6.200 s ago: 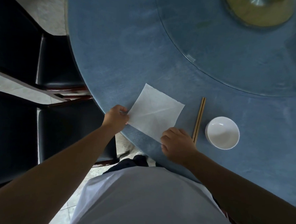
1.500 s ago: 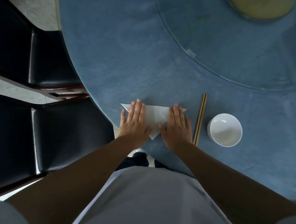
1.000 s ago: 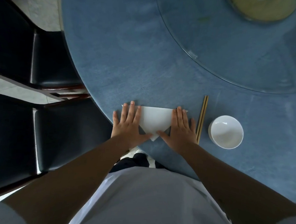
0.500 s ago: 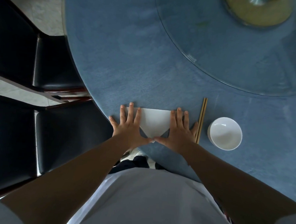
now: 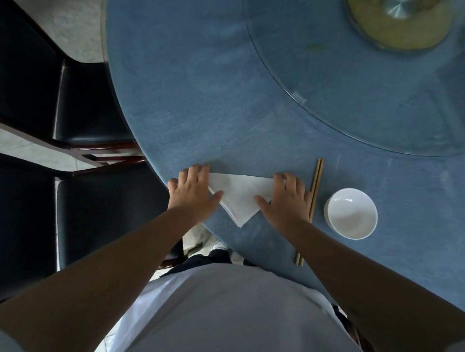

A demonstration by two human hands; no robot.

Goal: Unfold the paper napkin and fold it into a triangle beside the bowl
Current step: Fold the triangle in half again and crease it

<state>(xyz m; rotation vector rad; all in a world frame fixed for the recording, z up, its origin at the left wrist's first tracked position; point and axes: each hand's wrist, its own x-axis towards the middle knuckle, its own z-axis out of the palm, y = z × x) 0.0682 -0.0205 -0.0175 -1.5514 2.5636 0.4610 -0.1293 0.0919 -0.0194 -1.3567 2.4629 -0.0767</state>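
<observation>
The white paper napkin point(image 5: 241, 196) lies flat on the blue table point(image 5: 202, 107) as a triangle, its point toward me and its long edge away. My left hand point(image 5: 194, 191) rests palm down on its left corner, fingers spread. My right hand point(image 5: 285, 198) presses flat on its right corner. A white empty bowl point(image 5: 350, 213) stands to the right, beyond a pair of wooden chopsticks point(image 5: 315, 185) that lie between napkin and bowl. Both outer napkin corners are hidden under my hands.
A glass turntable point(image 5: 364, 102) with a brass hub point(image 5: 398, 20) covers the far right of the table. Two black chairs point(image 5: 89, 208) stand at the left by the table edge, which curves just below the napkin's point.
The open square napkin has become a folded triangle. Over the last second my hands slid apart from its middle to the two outer corners, uncovering its point.
</observation>
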